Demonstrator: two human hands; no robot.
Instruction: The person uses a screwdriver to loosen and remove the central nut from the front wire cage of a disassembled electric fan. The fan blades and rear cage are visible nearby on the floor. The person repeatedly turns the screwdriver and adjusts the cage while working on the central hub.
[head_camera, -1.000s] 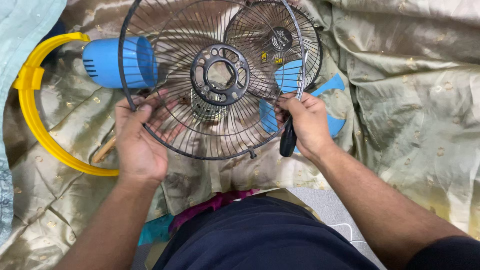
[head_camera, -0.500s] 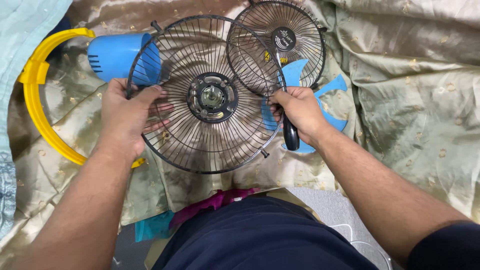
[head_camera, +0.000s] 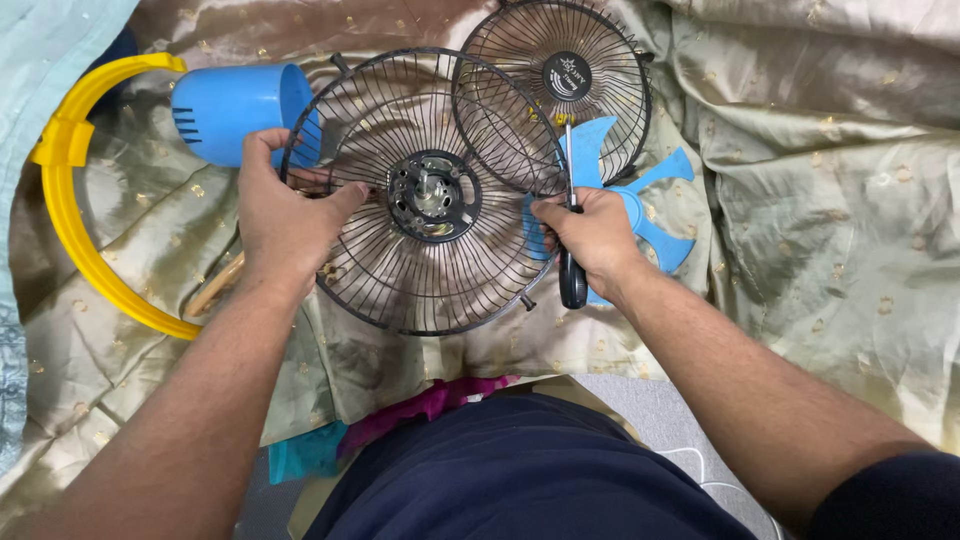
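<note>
A black wire fan guard (head_camera: 430, 290) with a round metal hub in its middle lies flat on the gold cloth in front of me. My left hand (head_camera: 280, 215) grips its left rim, fingers through the wires. My right hand (head_camera: 590, 235) holds the guard's right rim together with a black-handled screwdriver (head_camera: 571, 275), its shaft pointing away from me. A second black guard (head_camera: 600, 100) with a dark centre cap lies behind, overlapping the first. Blue fan blades (head_camera: 650, 205) lie under my right hand. The blue motor housing (head_camera: 225, 115) sits just beyond my left hand.
A yellow plastic ring (head_camera: 75, 215) curves along the left side of the gold cloth (head_camera: 830, 200). A wooden stick (head_camera: 215, 285) pokes out under my left wrist. Pale teal fabric (head_camera: 30, 60) lies at the far left. My dark-clothed lap fills the bottom.
The front guard has been lowered from a tilted, raised position to lie flatter on the cloth. My left hand shifted up along its left rim; my right hand stayed on the right rim.
</note>
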